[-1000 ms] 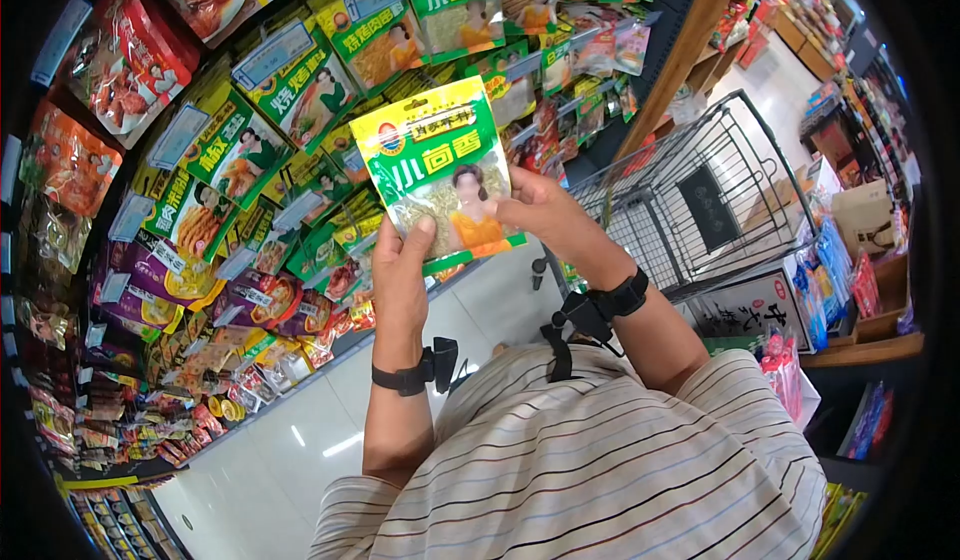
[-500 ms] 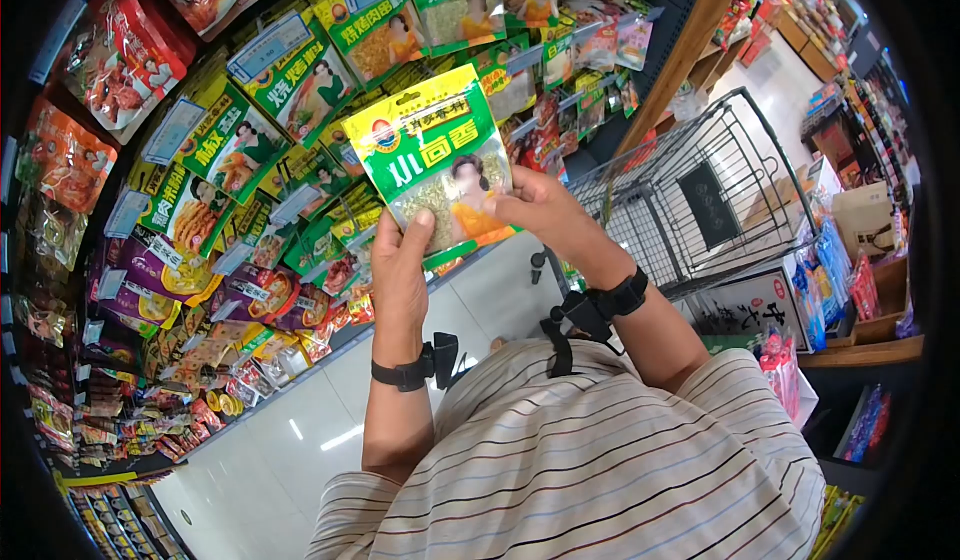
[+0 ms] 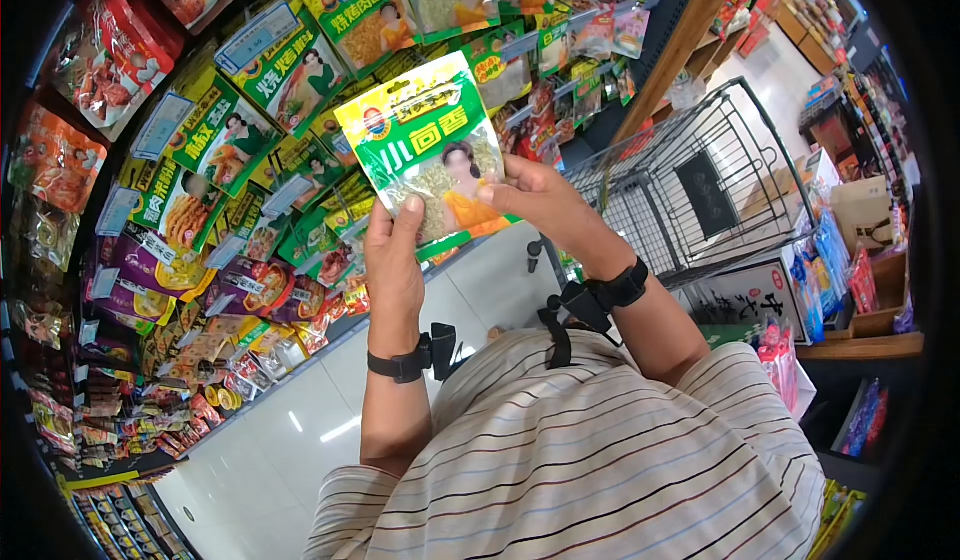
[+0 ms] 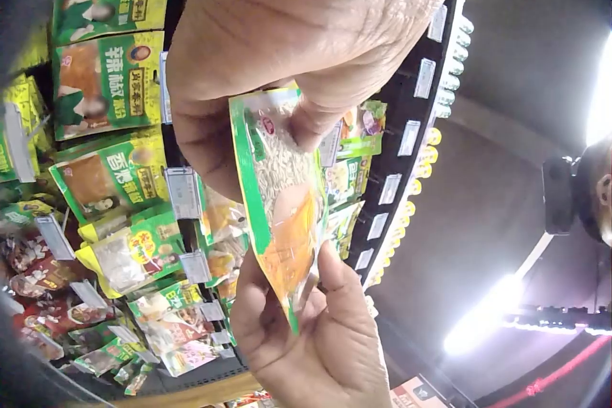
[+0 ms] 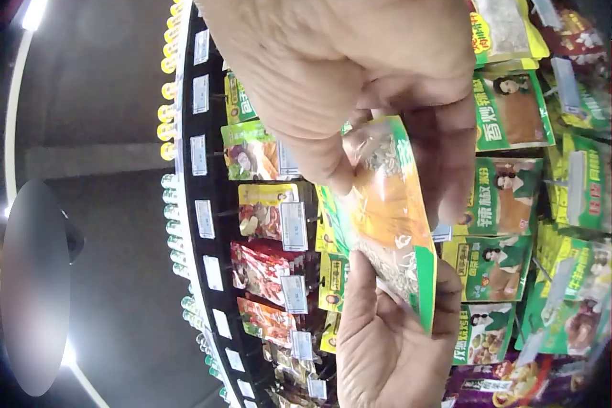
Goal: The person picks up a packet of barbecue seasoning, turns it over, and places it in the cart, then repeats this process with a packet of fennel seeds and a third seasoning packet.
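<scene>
Both hands hold up a green and yellow packet of fennel seeds (image 3: 430, 150), printed with a person in orange, its clear window showing pale seeds. My left hand (image 3: 394, 260) pinches its lower left corner, thumb on the front and fingers behind. At the lower right edge, my right hand (image 3: 545, 205) pinches it the same way, thumb over the picture. Seen from the left wrist, the packet (image 4: 277, 188) stands almost edge-on between both hands. In the right wrist view the packet (image 5: 392, 217) bulges slightly, and the fingers behind it are partly hidden.
Hanging seasoning packets (image 3: 290, 75) with price tags fill the shelf ahead and to the left. A wire shopping cart (image 3: 690, 190) stands at the right, beside a white sign box (image 3: 755, 295) with black characters. Pale floor tiles (image 3: 290, 460) lie below the shelf.
Both hands have lifted the packet slightly up and to the left in the head view. Their grip on it looks the same.
</scene>
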Demonstrator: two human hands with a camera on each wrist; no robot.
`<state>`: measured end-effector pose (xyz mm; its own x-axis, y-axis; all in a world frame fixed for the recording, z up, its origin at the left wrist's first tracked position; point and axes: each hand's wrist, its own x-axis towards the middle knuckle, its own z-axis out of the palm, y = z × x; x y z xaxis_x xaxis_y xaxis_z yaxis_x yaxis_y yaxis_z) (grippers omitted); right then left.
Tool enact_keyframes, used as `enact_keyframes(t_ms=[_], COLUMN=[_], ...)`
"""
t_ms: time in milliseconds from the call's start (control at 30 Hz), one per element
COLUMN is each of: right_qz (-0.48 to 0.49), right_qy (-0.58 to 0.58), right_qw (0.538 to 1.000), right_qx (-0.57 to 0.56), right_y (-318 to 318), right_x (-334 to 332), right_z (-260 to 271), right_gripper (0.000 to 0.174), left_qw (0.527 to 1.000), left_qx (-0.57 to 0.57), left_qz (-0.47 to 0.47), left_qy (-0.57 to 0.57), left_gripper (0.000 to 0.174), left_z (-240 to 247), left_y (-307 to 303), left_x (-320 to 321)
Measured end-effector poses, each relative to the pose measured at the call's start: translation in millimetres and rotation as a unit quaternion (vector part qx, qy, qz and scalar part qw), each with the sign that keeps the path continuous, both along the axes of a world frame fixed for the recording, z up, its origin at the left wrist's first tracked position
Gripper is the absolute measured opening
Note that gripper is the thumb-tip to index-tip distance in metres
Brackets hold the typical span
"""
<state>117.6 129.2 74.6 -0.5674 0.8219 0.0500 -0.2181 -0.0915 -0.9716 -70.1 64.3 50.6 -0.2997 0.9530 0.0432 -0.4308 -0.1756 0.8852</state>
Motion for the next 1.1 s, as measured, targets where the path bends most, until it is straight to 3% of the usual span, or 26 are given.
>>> enact_keyframes(t_ms=[200, 867, 967, 1100], right_qz=[0.000, -0.011, -0.041, -0.065], right_qy=[-0.062, -0.008, 0.001, 0.011], right_qw=[0.998, 1.000, 0.999, 0.997], right_qx=[0.005, -0.002, 0.012, 0.040], right_y=[5.2, 8.1, 6.5, 10.9], right_x=[4.2, -2.2, -1.0, -1.0], right_z=[-4.5, -10.0, -3.8, -8.8], right_gripper=[0.024, 0.025, 0.023, 0.020], left_qw=[1.000, 1.000, 0.985, 0.962], left_qx=[-0.004, -0.009, -0.026, 0.009], left_qz=[0.013, 0.007, 0.103, 0.131], left_qy=[-0.013, 0.008, 0.135, 0.240], left_gripper=[0.037, 0.031, 0.028, 0.028], left_z=[-2.5, -10.1, -4.9, 20.0], left_y=[0.1, 2.9, -0.3, -11.2], left_x=[-4.1, -11.3, -13.2, -2.3])
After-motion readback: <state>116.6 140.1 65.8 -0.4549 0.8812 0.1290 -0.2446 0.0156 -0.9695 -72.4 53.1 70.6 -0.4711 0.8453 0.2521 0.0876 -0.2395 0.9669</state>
